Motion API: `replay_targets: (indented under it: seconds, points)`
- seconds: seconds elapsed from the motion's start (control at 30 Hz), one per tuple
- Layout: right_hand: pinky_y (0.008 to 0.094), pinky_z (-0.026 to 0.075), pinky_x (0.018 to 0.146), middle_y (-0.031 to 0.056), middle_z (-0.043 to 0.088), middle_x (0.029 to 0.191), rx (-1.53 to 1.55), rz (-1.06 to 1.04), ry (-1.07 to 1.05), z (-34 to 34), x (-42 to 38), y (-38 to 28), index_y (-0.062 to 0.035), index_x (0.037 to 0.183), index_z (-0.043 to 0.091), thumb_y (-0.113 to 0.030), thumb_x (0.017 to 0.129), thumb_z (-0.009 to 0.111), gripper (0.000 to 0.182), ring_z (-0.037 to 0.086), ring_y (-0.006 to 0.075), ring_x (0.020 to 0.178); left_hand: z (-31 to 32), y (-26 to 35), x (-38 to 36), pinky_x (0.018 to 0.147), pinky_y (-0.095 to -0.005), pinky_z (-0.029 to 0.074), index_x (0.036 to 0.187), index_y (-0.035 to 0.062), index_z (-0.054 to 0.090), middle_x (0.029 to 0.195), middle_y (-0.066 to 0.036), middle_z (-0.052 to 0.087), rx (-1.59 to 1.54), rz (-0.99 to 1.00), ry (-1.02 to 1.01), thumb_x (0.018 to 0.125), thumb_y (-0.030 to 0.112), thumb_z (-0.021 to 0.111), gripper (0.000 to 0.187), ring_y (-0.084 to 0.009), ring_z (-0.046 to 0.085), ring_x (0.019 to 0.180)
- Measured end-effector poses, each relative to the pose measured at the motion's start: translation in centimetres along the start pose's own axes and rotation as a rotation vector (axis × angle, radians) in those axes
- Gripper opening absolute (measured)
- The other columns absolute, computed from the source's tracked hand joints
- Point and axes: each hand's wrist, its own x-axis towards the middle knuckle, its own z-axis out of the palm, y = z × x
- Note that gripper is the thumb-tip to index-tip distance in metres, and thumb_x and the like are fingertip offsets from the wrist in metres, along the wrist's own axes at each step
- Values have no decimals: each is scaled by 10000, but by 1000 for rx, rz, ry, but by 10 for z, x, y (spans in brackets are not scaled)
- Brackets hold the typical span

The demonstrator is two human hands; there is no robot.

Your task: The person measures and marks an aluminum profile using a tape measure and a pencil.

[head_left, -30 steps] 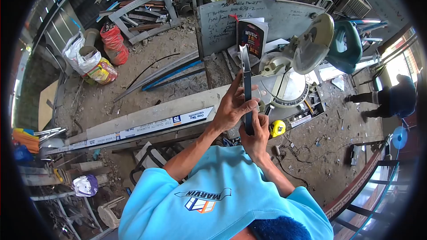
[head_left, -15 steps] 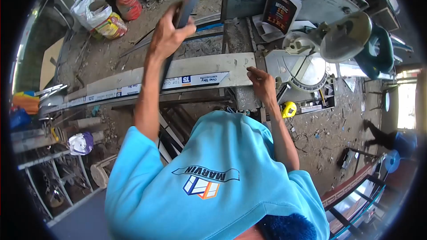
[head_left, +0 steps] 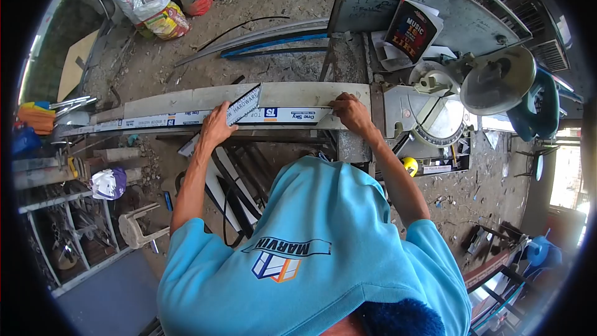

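Left hand has the filmed profile, fingers bent over it, thumb on the near side, pinched. Profile is slanted across the long strip, far end up and to the right of the left fingertips. White protective film, dark blue print, "HARDWARE" readable, dark edge along the upper side, far end cut to a point. Portion under the hand hidden, so can't tell full length. Long strip runs out left past the left fingers and right to the right fingertips, along the near side of the grey board. Same kind of white film, "One Sky" and blue "TS" logos, dark line on its near edge, right end cut at an angle. Right hand is at that end, fingers curled and close together, tips down at the strip; can't tell if they pinch it or just press. Miter saw well right of the right fingers, yellow tape measure right and nearer the body. "MUSIC IS" book beyond the right fingers, leaning by the panel with handwriting. Blue strip beyond both hands, on the ground side.
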Motion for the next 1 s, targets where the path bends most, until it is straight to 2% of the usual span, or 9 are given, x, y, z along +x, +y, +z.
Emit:
replay_targets:
  seconds: [0.23, 0.43, 0.53, 0.63, 0.7, 0.77, 0.83, 0.9, 1.0]
  points:
    - [377, 492, 813, 103, 638, 982, 33, 39, 12, 6, 3, 2, -106, 905, 718, -118, 758, 608, 183, 590, 289, 974, -14, -4, 4, 868, -448, 459, 1171, 39, 448, 1132, -223, 579, 34, 67, -47, 669, 156, 785, 615, -411, 549, 1059]
    - [410, 509, 783, 204, 663, 867, 114, 174, 69, -21, -19, 19, -20, 996, 675, -78, 787, 528, 262, 653, 332, 794, -29, -46, -6, 905, -444, 446, 1246, 8, 429, 1168, -237, 564, 173, -37, -51, 645, 182, 799, 727, -404, 536, 1087]
    - [323, 527, 604, 154, 668, 747, 289, 291, -19, -42, -27, 27, 7, 1000, 672, -34, 808, 538, 238, 654, 198, 619, -38, -91, -8, 926, -439, 432, 1254, 1, 435, 1191, -230, 552, 249, -108, 25, 622, 187, 819, 763, -389, 522, 1111]
    - [343, 540, 633, 156, 669, 728, 468, 307, -33, -53, -32, 29, -6, 981, 677, -49, 781, 566, 232, 668, 255, 638, -59, -93, -1, 933, -436, 430, 1269, -6, 432, 1206, -229, 545, 253, -73, -139, 601, 206, 838, 810, -384, 514, 1129]
    - [305, 532, 593, 129, 661, 702, 427, 318, -33, -63, -34, 37, 13, 984, 668, -30, 803, 565, 213, 653, 188, 593, -63, -99, -5, 944, -425, 423, 1265, -13, 449, 1195, -226, 558, 293, 27, 18, 580, 185, 851, 818, -383, 512, 1143]
    - [296, 520, 606, 95, 661, 709, 581, 393, -101, -69, -36, 49, 27, 1011, 650, -28, 818, 589, 209, 646, 159, 628, -76, -103, -1, 968, -420, 412, 1283, -13, 444, 1233, -221, 545, 237, -106, -76, 576, 160, 847, 832, -374, 507, 1160]
    - [295, 519, 597, 93, 656, 708, 549, 395, -117, -75, -46, 66, 25, 1009, 651, -51, 825, 603, 206, 641, 158, 632, -93, -92, -2, 980, -416, 406, 1302, -13, 430, 1255, -220, 535, 237, -139, -89, 571, 152, 845, 857, -369, 500, 1175]
    - [284, 517, 568, 102, 655, 732, 79, 141, 40, -85, -68, 85, 23, 1015, 651, -81, 827, 623, 217, 628, 155, 609, -94, -104, -1, 992, -413, 401, 1322, -14, 416, 1278, -218, 524, 236, -165, -109, 566, 143, 844, 883, -365, 493, 1189]
    - [311, 536, 527, 120, 663, 764, 360, 606, -99, -129, -109, 109, 23, 982, 670, -61, 832, 608, 183, 647, 196, 598, -85, -162, 5, 997, -406, 406, 1357, 0, 387, 1302, -222, 506, 303, -192, -5, 553, 108, 838, 928, -366, 482, 1209]
